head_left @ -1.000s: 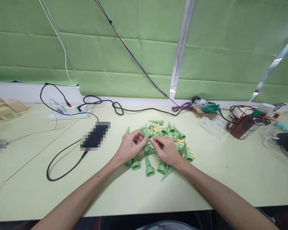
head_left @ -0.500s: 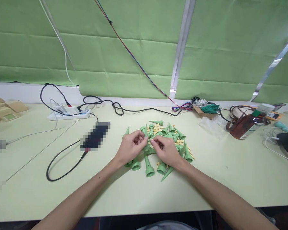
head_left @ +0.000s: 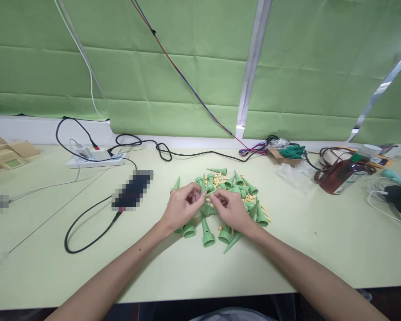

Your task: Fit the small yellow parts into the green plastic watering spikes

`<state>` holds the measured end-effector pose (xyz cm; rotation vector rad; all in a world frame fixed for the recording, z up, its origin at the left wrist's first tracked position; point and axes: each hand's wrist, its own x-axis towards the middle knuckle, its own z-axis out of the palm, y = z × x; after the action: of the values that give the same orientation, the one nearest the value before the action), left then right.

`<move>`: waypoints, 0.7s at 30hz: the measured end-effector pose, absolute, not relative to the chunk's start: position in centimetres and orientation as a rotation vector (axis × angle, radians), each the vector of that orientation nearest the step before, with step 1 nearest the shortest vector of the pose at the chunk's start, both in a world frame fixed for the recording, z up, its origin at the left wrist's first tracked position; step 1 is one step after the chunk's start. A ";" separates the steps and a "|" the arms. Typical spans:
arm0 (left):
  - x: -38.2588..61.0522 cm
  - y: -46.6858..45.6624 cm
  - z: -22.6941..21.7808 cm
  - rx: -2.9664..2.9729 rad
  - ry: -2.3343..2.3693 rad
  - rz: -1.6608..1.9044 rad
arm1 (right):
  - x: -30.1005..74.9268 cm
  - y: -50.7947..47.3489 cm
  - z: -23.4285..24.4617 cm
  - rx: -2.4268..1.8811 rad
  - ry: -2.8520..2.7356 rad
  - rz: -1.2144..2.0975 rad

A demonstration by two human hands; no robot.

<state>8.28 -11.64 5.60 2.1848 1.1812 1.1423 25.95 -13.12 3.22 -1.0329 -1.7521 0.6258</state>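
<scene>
Above a pile of green plastic spikes (head_left: 207,235), my left hand (head_left: 183,204) is closed with its fingers curled. It pinches one green spike (head_left: 203,183), whose tapered end sticks up past the fingers. Close beside it, my right hand (head_left: 233,208) is also closed, thumb and forefinger pressed together near that spike. Whatever lies between the right fingertips is too small or hidden to make out. Small yellow plastic pieces (head_left: 219,179) are scattered among the spikes, behind and to the right of my hands. Several wide, hollow spike ends face the front edge.
A dark phone-like device (head_left: 132,191), partly pixelated, lies left with a black cable. Behind it sits a white power strip (head_left: 96,159). To the right are a clear plastic bag (head_left: 296,176) and a brown bottle (head_left: 341,176) lying tilted. Cardboard pieces (head_left: 10,154) sit far left.
Almost nothing differs. Both hands keep their pinched pose over the pile, with only a very slight shift of the left forearm.
</scene>
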 end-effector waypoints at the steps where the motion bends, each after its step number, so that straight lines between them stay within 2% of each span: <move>1: 8.3 -11.7 5.6 2.195 1.179 1.148 | 25.9 -13.1 3.2 -1.034 -1.738 0.660; 21: 8.2 -11.7 5.5 2.468 1.065 1.197 | 26.0 -12.6 3.2 -1.009 -1.445 1.326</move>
<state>8.24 -11.68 5.49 2.4681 1.0646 1.1967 26.00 -12.62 3.17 -1.0094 -1.4448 1.3262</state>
